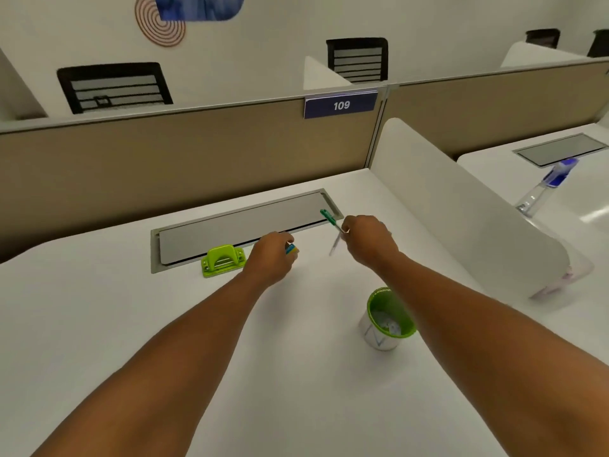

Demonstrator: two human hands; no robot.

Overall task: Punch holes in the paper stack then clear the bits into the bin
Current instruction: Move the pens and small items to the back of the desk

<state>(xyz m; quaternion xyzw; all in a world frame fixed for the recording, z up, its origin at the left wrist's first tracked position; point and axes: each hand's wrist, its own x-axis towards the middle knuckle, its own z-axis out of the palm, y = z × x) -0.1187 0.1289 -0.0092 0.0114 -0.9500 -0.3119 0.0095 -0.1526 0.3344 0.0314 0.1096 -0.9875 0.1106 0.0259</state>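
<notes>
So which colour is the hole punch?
Bright green, seen in the head view: the punch by the left hand.

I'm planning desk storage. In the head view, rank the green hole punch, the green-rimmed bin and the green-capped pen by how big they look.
1. green-rimmed bin, largest, though it sits nearest the camera.
2. green hole punch.
3. green-capped pen, thinnest, partly hidden by the right hand that holds it.

On the desk (pixel 99 324), the hole punch (pixel 223 260) sits at about eleven o'clock, touching the front edge of the long cover plate (pixel 240 225). The left hand (pixel 270 258) is just right of the punch, over a small thing, maybe an eraser (pixel 292 249). The right hand (pixel 369 240) is at one o'clock with a pen (pixel 333 229). The bin (pixel 389 319) stands at two o'clock, with paper bits (pixel 389 324) in it.
</notes>
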